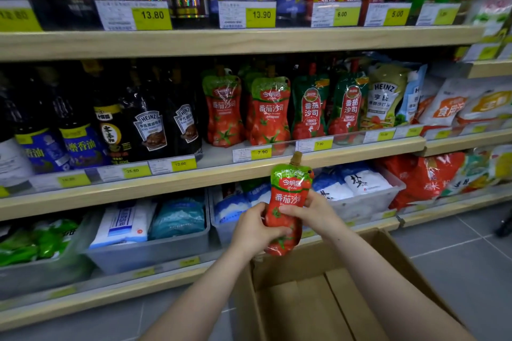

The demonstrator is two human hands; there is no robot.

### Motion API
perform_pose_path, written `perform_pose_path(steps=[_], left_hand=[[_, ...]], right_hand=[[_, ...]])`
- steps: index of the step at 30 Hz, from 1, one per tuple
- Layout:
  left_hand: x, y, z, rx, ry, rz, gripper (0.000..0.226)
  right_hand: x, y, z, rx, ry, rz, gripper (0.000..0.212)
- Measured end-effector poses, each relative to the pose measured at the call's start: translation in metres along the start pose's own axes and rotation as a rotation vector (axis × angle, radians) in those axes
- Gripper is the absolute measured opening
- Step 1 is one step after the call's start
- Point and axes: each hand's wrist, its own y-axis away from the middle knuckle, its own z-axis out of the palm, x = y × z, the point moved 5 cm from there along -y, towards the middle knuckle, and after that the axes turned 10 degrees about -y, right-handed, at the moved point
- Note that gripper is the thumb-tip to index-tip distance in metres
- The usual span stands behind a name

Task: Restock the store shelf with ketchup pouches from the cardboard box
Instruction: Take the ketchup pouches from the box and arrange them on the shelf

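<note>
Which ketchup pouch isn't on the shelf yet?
The ketchup pouch gripped upright by both hands, left hand and right hand, above the cardboard box. The matching pouches stand on the middle shelf.

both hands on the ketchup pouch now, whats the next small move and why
Probably lift the ketchup pouch up to the middle shelf, beside the matching pouches. Left hand and right hand grip it upright, just below that row, and the cardboard box looks empty.
</note>
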Motion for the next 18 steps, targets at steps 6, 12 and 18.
perform_pose_path(steps=[6,12,18], left_hand=[[-0.011,-0.001,-0.008,-0.057,0.04,-0.044,0.046],[-0.016,0.001,-0.01,-0.047,0.062,-0.032,0.042],[-0.025,-0.004,-0.052,0.038,0.069,0.047,0.03]], right_hand=[[-0.004,-0.003,0.002,0.061,-0.019,-0.014,0.035],[0.0,0.004,0.014,0.005,0.003,0.007,0.031],[-0.006,-0.001,0.018,0.041,-0.045,0.004,0.033]])
